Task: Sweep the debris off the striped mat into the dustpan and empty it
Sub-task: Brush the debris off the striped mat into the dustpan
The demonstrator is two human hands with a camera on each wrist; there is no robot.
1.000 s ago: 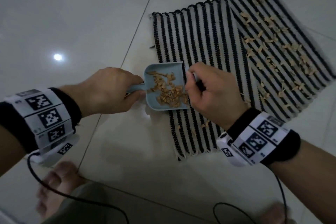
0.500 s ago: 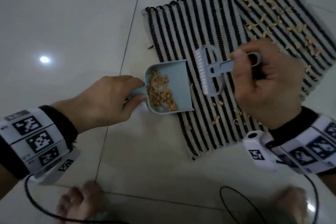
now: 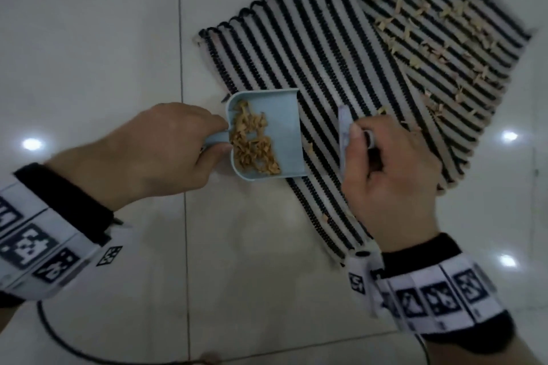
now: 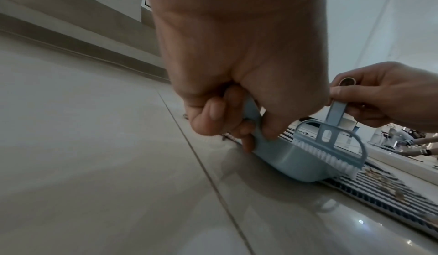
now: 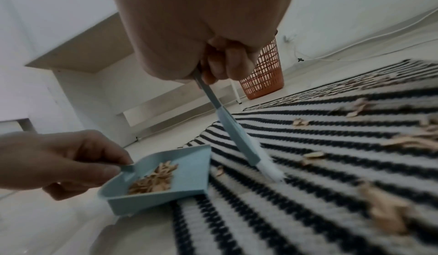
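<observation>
A black-and-white striped mat (image 3: 311, 47) lies on the tiled floor, with tan debris (image 3: 430, 35) scattered over its far right part. My left hand (image 3: 166, 151) grips the handle of a light blue dustpan (image 3: 284, 115), whose open lip rests on the mat's left edge; a pile of debris (image 3: 252, 142) lies inside it. My right hand (image 3: 388, 166) grips the handle of a small blue brush (image 3: 344, 133). The brush (image 5: 246, 146) stands with its white bristles down on the mat, a short way right of the pan's lip (image 5: 208, 167). One flake (image 5: 219, 171) lies between them.
An orange mesh waste basket (image 5: 263, 75) stands on the floor beyond the mat, beside a white shelf unit (image 5: 94, 75). Cables (image 3: 59, 338) trail from my wrist bands over the tiles near my feet.
The right hand, raised with the brush half a second ago, has brought it down onto the mat near the pan's lip. The debris has slid toward the pan's handle end.
</observation>
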